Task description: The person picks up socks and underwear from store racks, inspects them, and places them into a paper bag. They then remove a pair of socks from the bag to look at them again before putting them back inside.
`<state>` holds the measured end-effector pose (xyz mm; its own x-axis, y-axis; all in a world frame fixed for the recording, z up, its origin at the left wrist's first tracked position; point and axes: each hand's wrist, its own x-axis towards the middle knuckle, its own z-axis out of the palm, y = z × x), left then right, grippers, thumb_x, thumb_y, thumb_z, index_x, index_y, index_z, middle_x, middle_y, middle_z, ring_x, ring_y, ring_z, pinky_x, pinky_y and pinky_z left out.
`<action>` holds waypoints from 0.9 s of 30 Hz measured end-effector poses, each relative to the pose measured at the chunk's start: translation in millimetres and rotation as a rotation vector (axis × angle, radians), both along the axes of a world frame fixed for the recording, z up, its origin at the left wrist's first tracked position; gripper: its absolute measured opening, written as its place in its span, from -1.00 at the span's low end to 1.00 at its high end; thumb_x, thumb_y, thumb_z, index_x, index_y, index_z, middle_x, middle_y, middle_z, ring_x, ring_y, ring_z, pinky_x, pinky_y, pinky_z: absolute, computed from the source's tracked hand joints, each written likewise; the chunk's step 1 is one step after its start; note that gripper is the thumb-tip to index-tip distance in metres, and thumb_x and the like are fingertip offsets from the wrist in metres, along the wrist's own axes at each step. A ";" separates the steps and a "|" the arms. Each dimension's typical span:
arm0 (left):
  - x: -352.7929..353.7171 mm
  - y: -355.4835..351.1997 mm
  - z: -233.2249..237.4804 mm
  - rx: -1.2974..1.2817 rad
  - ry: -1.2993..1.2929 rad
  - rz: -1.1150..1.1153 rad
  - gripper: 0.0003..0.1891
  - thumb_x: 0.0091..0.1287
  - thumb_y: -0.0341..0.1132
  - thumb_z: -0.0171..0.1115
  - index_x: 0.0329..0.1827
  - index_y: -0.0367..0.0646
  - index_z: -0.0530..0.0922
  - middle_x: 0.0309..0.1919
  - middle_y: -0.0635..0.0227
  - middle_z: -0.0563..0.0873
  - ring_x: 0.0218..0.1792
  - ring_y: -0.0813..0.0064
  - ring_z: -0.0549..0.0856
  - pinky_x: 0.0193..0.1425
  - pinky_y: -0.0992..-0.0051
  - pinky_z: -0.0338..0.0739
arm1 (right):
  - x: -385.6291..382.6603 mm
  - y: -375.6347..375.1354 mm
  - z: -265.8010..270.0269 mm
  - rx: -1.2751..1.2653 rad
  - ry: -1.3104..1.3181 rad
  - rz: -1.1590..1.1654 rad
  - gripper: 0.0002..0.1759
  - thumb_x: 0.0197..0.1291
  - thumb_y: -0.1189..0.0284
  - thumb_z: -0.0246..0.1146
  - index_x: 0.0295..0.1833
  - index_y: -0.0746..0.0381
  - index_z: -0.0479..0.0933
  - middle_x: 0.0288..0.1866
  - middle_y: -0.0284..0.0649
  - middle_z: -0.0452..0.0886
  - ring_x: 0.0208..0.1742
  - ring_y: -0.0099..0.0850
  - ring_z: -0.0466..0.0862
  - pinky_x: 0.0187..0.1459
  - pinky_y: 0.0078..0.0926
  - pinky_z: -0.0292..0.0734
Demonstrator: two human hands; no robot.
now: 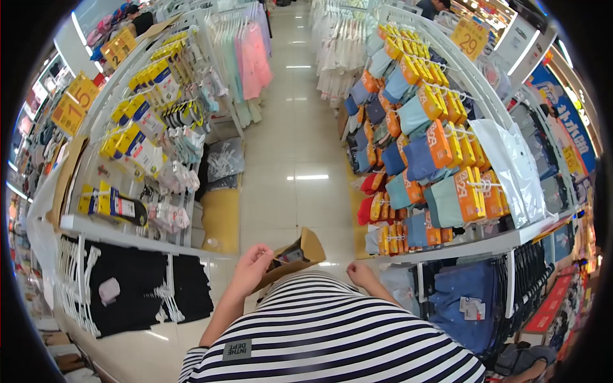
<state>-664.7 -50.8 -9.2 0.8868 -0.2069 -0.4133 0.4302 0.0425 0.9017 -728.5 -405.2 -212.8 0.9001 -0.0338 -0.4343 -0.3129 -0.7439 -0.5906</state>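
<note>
My left hand is at the left edge of a brown cardboard box, in front of my striped shirt. Its fingers are pinched together; a thin pale strip runs from them toward the box, but what they hold is too small to make out. Inside the open box lie dark and greyish items, partly hidden by its flaps. My right hand hangs to the right of the box, apart from it, with its fingers curled in and nothing visible in them.
Packaged socks with orange and yellow cards hang on the right rack. The left rack carries yellow-carded packs. Black trousers and blue jeans hang near me at either side. A tiled aisle runs between the racks.
</note>
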 end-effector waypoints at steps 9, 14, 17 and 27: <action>110.0 27.1 -15.1 -0.027 0.029 -0.107 -0.87 0.46 -0.27 0.10 -0.14 -0.12 0.50 -0.51 0.61 0.45 -0.57 0.81 0.31 -0.51 0.75 0.14 | 39.0 19.5 -22.1 0.130 0.727 0.038 -0.72 0.00 0.40 0.30 -0.17 0.31 0.69 -0.38 -0.04 0.70 -0.44 -0.20 0.70 -0.37 -0.28 0.65; 156.6 13.2 -7.5 -0.013 0.076 -0.388 -0.90 0.43 -0.34 0.15 -0.17 -0.19 0.49 -0.44 0.62 0.48 -0.41 0.82 0.40 -0.33 0.74 0.29 | 62.3 32.3 -8.1 0.069 0.576 -0.012 -0.80 0.04 0.49 0.13 -0.30 0.22 0.67 -0.46 -0.11 0.66 -0.54 -0.26 0.68 -0.50 -0.32 0.62; 190.9 14.9 -6.6 0.049 0.025 -0.411 -0.90 0.42 -0.36 0.15 -0.17 -0.19 0.49 -0.45 0.62 0.48 -0.42 0.83 0.40 -0.34 0.74 0.28 | 65.9 36.7 -39.8 -0.122 -0.006 0.029 -0.72 0.09 0.40 0.07 -0.38 0.30 0.66 -0.54 0.03 0.65 -0.57 -0.25 0.67 -0.49 -0.34 0.56; 286.0 -19.1 -14.4 0.067 0.101 -0.344 -0.88 0.44 -0.31 0.14 -0.15 -0.18 0.52 -0.46 0.67 0.47 -0.48 0.85 0.35 -0.41 0.74 0.22 | 176.6 39.6 -58.1 0.477 0.023 -0.496 -0.68 0.26 0.32 0.10 -0.16 0.35 0.63 -0.32 -0.12 0.68 -0.24 -0.22 0.65 -0.13 -0.27 0.52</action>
